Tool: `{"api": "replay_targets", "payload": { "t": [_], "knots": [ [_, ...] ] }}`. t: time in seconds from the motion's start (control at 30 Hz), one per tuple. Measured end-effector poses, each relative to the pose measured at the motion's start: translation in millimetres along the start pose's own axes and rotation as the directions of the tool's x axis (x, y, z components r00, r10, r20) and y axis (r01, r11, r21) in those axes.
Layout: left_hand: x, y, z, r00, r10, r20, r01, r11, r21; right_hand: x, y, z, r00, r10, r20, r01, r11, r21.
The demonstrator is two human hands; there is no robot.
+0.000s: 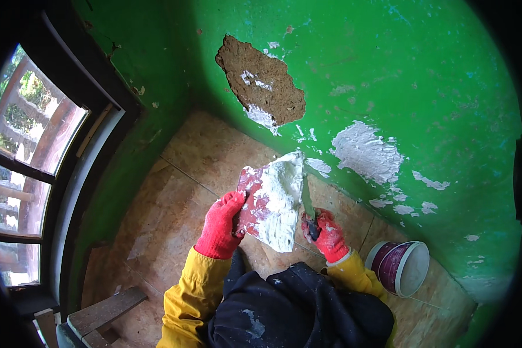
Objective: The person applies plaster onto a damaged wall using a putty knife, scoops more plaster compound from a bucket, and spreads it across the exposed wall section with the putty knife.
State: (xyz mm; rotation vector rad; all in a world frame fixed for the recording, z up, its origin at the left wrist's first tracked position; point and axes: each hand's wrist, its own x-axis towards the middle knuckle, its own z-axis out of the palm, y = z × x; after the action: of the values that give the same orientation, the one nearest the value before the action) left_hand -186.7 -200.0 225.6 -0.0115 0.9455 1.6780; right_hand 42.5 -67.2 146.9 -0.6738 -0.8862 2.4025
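Observation:
My left hand, in a red knit glove, is closed on the left edge of a dark red flat board. A thick heap of white filler paste covers the board's right side. In my red-gloved right hand is the dark handle of a putty knife, its blade edge-on against the paste's right side. Beyond the board, the green wall has a brown bare hole with white dabs in it. A broad white filler patch lies to the right.
A maroon and white bucket lies tipped on the tiled floor at my right. At the lower left is a wooden stool or chair. A dark-framed window takes up the left side. Smaller white smears dot the wall.

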Motion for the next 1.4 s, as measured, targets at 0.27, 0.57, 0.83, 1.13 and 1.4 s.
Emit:
{"api": "replay_targets", "payload": {
  "t": [0.27,0.57,0.83,1.13,1.4],
  "knots": [
    [5,-7,-11,0.987,0.100,-0.124,-0.109,0.992,-0.068,-34,37,-81,0.944,0.059,-0.325,-0.118,0.979,-0.165],
    [23,-27,-44,0.958,0.168,-0.232,-0.153,0.985,0.081,-37,-9,-92,0.914,0.008,-0.406,-0.356,0.498,-0.791],
    [40,-55,-90,0.931,0.201,-0.304,-0.169,0.977,0.128,-24,-38,-90,0.937,0.022,-0.347,-0.348,0.033,-0.937],
    [57,-57,-126,0.905,0.226,-0.361,-0.174,0.969,0.173,19,-45,-87,0.971,0.096,-0.218,-0.207,-0.109,-0.972],
    [84,-76,-144,0.899,0.209,-0.384,-0.059,0.928,0.367,44,-44,-72,0.931,0.198,-0.308,-0.298,-0.079,-0.951]
  ]
}}
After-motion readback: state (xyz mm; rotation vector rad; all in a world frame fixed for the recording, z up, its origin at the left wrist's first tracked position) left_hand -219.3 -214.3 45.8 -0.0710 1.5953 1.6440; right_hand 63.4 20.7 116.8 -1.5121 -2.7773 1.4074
